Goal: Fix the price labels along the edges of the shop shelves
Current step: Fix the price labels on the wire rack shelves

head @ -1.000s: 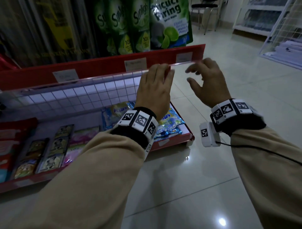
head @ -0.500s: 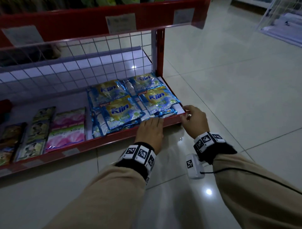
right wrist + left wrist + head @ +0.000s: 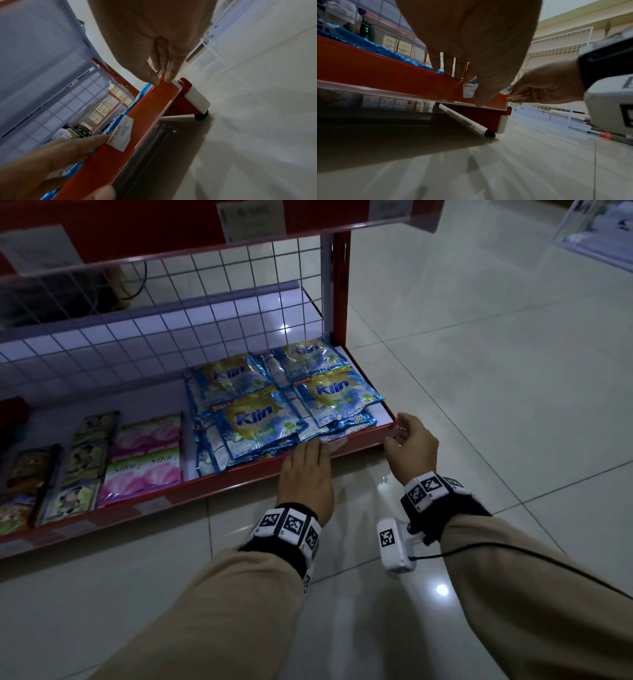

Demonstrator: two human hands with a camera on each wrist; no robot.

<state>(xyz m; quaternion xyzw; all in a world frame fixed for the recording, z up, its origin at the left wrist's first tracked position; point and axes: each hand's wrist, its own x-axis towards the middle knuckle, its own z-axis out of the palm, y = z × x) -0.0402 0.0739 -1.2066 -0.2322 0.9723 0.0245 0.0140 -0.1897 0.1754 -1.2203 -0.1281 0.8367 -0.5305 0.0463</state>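
The bottom shelf's red front edge (image 3: 239, 474) carries a white price label (image 3: 122, 135) with handwriting, also seen as the label (image 3: 469, 90) near the right end. My left hand (image 3: 303, 448) lies over this edge with straight fingers on top, and its thumb (image 3: 479, 100) presses the front face beside the label. My right hand (image 3: 399, 434) pinches the right end of the edge strip (image 3: 163, 86) between thumb and fingers (image 3: 169, 75). The label sits between the two hands.
Blue Klin sachets (image 3: 260, 412) lie on the shelf just behind the hands, with pink sachets (image 3: 144, 460) further left. A wire grid (image 3: 205, 320) backs the shelf. The upper shelf edge (image 3: 308, 224) with labels overhangs. Glossy tiled floor (image 3: 479, 371) lies to the right.
One second ago both hands were up at the upper shelf's clear strip. They have come down to the bottom shelf's edge and have barely shifted in the last half second.
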